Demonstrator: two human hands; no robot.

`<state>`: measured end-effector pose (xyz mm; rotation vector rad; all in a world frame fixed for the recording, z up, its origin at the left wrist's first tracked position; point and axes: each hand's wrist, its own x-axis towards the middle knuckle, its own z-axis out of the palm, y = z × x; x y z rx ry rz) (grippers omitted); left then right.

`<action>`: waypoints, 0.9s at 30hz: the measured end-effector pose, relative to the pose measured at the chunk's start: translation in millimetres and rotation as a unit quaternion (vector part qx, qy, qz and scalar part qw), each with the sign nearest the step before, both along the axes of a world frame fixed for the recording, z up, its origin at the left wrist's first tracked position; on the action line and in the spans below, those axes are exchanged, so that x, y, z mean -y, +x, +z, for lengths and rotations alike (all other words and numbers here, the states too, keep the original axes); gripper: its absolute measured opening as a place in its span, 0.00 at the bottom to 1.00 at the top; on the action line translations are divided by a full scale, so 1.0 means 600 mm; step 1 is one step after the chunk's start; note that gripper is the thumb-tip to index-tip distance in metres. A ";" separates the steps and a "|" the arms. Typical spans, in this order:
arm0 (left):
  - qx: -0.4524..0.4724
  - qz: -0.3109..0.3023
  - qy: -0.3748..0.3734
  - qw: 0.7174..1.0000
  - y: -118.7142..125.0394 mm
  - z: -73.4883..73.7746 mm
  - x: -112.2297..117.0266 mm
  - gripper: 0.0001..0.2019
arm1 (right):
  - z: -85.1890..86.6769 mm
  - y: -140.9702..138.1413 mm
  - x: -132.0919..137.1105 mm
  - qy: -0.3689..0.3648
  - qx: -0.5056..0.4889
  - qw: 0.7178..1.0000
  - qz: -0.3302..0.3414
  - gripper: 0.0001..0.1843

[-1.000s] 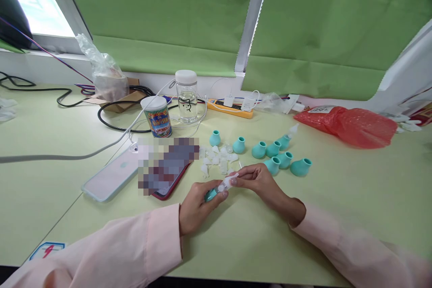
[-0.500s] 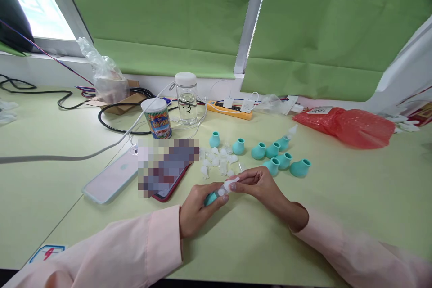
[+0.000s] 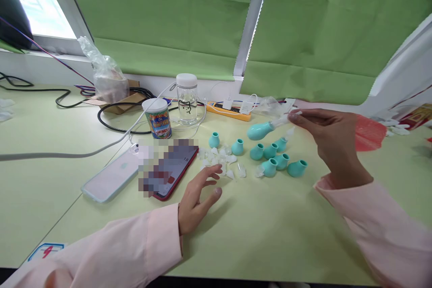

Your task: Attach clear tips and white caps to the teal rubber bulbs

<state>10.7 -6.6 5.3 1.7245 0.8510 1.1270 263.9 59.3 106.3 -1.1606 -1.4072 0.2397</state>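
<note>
In the head view my right hand [image 3: 332, 137] pinches the pale tip of a teal squeeze bulb with a translucent nozzle [image 3: 260, 131]. That bulb hangs tilted in the air above the others. My left hand [image 3: 199, 200] holds nothing, with its fingers apart, just in front of a scatter of small translucent pieces [image 3: 231, 159]. Several open-necked teal bulbs stand or lie on the table beyond, such as one bulb [image 3: 297, 168] at the right and one bulb [image 3: 213, 140] at the back. A clear nozzle piece [image 3: 259, 171] touches the front bulb.
Two phones lie left of the pieces: a pale-cased phone [image 3: 114, 173] and a red-edged phone [image 3: 180, 173]. Behind them are a printed tub [image 3: 159, 120], a lidded clear bottle [image 3: 187, 103] and an orange power strip [image 3: 229, 111]. A red plastic bag [image 3: 371, 132] sits behind my right hand.
My left hand has let go of the squeeze bulb and opened. My right hand has carried the bulb up and to the right, over the back of the group.
</note>
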 end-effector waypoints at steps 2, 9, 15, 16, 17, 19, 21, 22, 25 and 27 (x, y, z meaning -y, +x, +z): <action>-0.002 0.001 0.003 1.000 0.002 0.002 0.001 0.16 | -0.014 0.027 -0.036 -0.012 0.073 0.995 -0.072 0.12; -0.046 -0.004 0.058 0.997 0.003 0.006 0.000 0.11 | -0.077 0.057 -0.109 -0.065 0.245 0.960 -0.119 0.11; -0.068 0.002 0.079 0.995 0.003 0.007 -0.001 0.12 | -0.085 0.051 -0.125 -0.120 0.295 0.940 -0.126 0.12; -0.071 0.002 0.081 0.994 0.004 0.007 -0.001 0.12 | -0.085 0.049 -0.125 -0.123 0.298 0.938 -0.131 0.12; -0.073 0.001 0.083 0.994 0.004 0.007 -0.001 0.12 | -0.084 0.048 -0.126 -0.126 0.305 0.934 -0.137 0.13; -0.077 0.000 0.085 0.993 0.004 0.007 -0.001 0.13 | -0.084 0.045 -0.125 -0.133 0.325 0.925 -0.146 0.14; -0.078 0.003 0.086 0.993 0.005 0.006 -0.001 0.13 | -0.083 0.041 -0.123 -0.140 0.342 0.915 -0.159 0.14; -0.079 0.006 0.087 0.993 0.005 0.006 -0.002 0.13 | -0.083 0.039 -0.119 -0.137 0.346 0.912 -0.171 0.15; -0.083 0.015 0.085 0.993 0.005 0.006 -0.002 0.13 | -0.078 0.024 -0.097 -0.047 0.376 0.901 -0.210 0.17; -0.082 0.019 0.081 0.993 0.005 0.006 -0.003 0.13 | -0.074 0.005 -0.068 0.057 0.427 0.883 -0.186 0.14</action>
